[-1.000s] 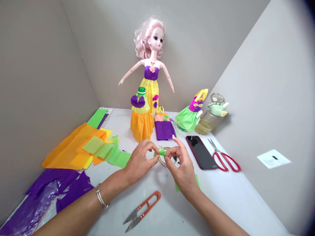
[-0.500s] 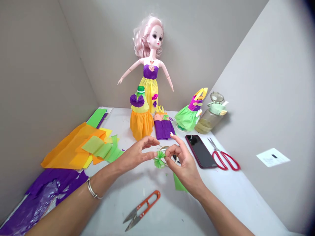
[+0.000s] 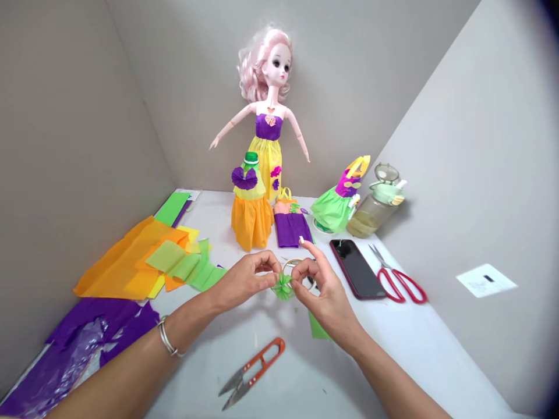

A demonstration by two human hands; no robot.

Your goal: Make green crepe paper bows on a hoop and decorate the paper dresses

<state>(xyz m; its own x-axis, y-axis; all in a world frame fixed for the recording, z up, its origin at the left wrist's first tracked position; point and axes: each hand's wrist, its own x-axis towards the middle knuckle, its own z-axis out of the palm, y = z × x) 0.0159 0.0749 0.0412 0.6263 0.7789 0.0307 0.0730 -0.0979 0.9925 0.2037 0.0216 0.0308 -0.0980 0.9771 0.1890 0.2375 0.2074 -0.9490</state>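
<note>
A small pleated green paper piece [image 3: 283, 287] hangs between both my hands over the white table [image 3: 393, 349]. My left hand [image 3: 244, 280] pinches its left side with thumb and fingers. My right hand [image 3: 321, 288] pinches its right side, with the index finger raised. A tape roll [image 3: 293, 265] lies on the table just behind the hands. A green paper scrap [image 3: 318, 327] sits under my right wrist.
Orange thread snips [image 3: 252, 373] lie near the front. A phone [image 3: 356, 268] and red scissors [image 3: 397, 280] lie at the right. Behind stand a doll [image 3: 268, 125], paper dresses [image 3: 250, 210], a bottle [image 3: 375, 203]. Orange, green and purple paper sheets [image 3: 131, 262] cover the left.
My left hand opened and drew away from the green piece half a second ago, and now pinches it again. The piece has fanned out and sits lower.
</note>
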